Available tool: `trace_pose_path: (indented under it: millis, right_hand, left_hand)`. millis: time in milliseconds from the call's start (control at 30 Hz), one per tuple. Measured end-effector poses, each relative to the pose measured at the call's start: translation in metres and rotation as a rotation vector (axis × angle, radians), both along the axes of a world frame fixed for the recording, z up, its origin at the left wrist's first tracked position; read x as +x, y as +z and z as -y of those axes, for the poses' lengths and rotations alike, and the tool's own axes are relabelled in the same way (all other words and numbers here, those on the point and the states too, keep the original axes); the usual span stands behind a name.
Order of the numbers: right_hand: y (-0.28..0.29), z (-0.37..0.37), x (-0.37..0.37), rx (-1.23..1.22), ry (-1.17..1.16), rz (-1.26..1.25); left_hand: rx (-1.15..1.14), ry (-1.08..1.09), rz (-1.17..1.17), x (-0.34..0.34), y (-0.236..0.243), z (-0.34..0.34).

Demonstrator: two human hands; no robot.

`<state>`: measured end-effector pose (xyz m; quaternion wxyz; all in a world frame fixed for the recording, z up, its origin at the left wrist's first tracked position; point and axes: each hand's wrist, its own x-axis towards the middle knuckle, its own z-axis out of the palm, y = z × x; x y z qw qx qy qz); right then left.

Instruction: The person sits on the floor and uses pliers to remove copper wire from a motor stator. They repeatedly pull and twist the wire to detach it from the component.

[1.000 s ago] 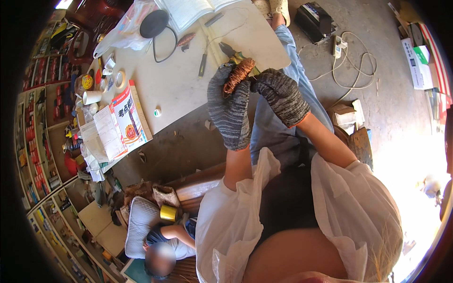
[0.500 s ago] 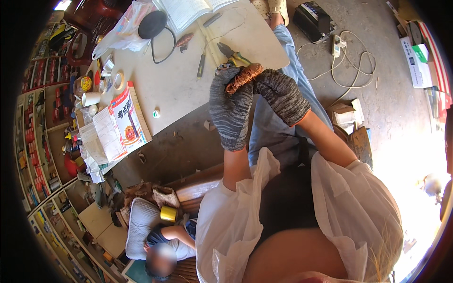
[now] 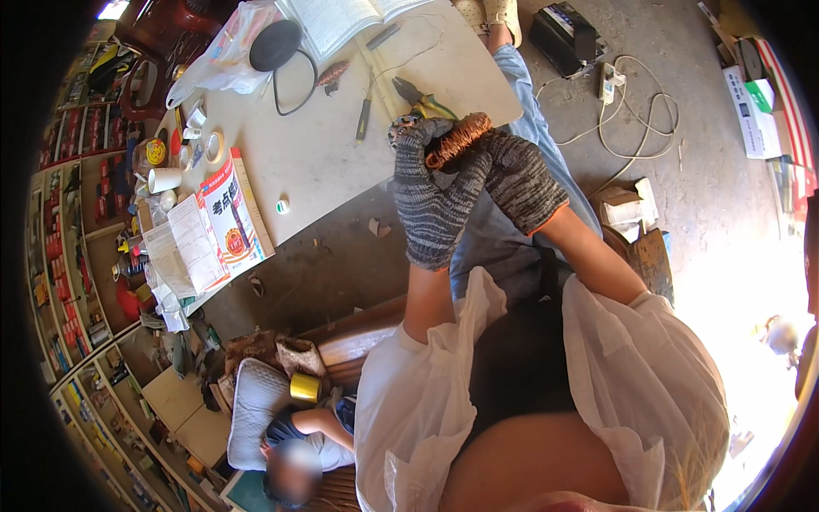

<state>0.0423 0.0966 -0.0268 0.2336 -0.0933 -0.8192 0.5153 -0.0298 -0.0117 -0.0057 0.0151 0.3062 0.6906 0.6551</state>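
My left hand (image 3: 433,192), in a grey marled knit glove, is closed round the lower part of an oblong bundle of copper wire (image 3: 461,135). My right hand (image 3: 525,179), gloved alike with an orange cuff, is bent against the bundle's right side, fingers curled and partly hidden; both hands meet there. Just above them, pliers (image 3: 418,98) with yellow-and-dark handles lie at the pale table's (image 3: 316,162) right part. A screwdriver (image 3: 363,121) lies to their left, with a smaller copper-coloured bundle (image 3: 333,72) farther up.
An open book, plastic bag, cups and tape rolls (image 3: 213,145) are on the table. A black box (image 3: 563,41) and power strip (image 3: 609,81) with tangled cable lie on the floor at right. Another person (image 3: 316,427) reclines on a bench below left, beside shelving (image 3: 68,282).
Both hands and the copper bundle have shifted slightly right, and the left hand has turned, its fingers now covering more of the bundle's lower side.
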Motion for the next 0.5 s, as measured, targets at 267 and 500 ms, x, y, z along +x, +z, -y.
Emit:
trace_pose_path:
  millis: [267,500]
  right_hand:
    - [-0.001,-0.01,-0.002,0.051,0.124,-0.051]
    - [-0.04,-0.032,-0.023,-0.322,0.39,-0.016]
  left_hand:
    - [0.153,-0.085,0.273,-0.008,0.007,0.008]
    - [-0.045,-0.205,0.422,-0.04,-0.008,0.045]
